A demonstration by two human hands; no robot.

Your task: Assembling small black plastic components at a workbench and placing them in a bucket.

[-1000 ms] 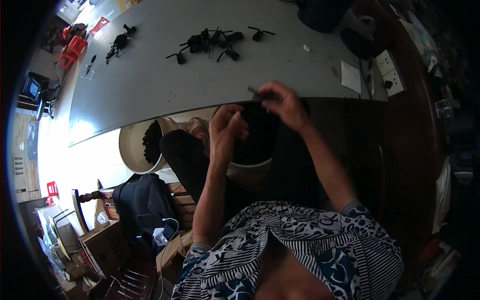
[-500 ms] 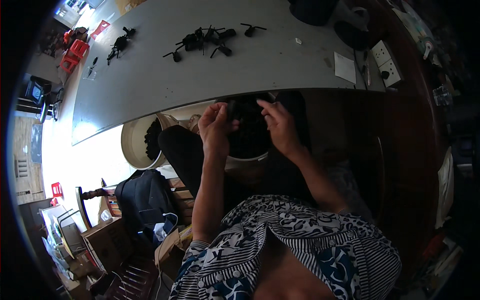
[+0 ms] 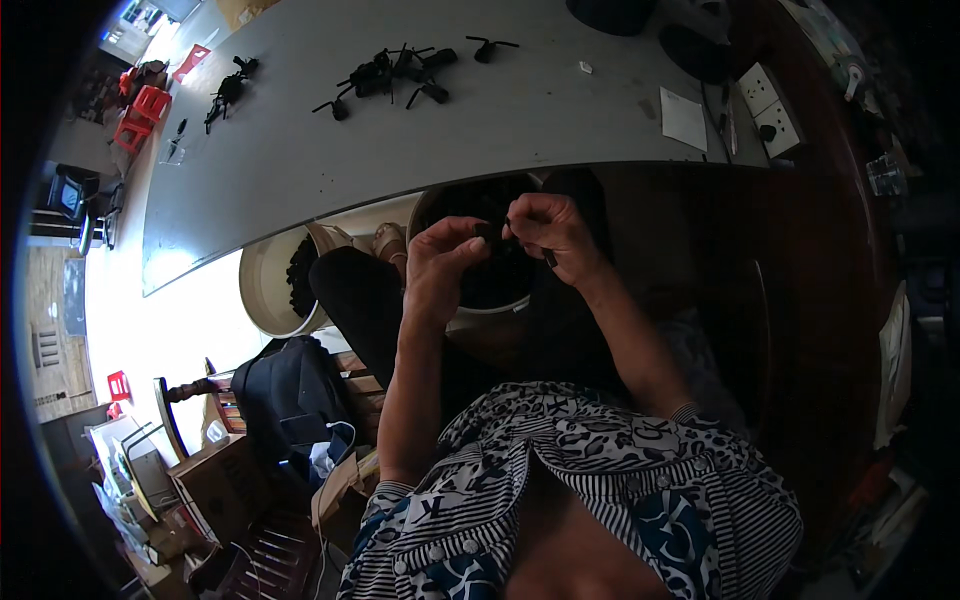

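Note:
My left hand point(image 3: 437, 270) has its fingertips closed on a small black part point(image 3: 483, 231); its exact kind is too dark to make out. Close beside it on the right, my right hand point(image 3: 557, 238) is pinched shut, and a short dark piece point(image 3: 549, 257) pokes out below its fingers. A narrow gap separates the two hands. Beneath them, a pale bucket point(image 3: 492, 309) between my knees holds a dark mass of black parts point(image 3: 487, 287).
On the grey table point(image 3: 430, 145) lie a cluster of black parts with thin rods point(image 3: 385, 75) and another black bunch point(image 3: 230, 92). A second pale bucket point(image 3: 262, 290) with black pieces stands left of my leg. A power strip point(image 3: 768, 110) lies at the table's right.
My right hand has gone from a pointing finger to a pinch and come nearer my left. The left hand is slightly lower. The whole view has shifted a little.

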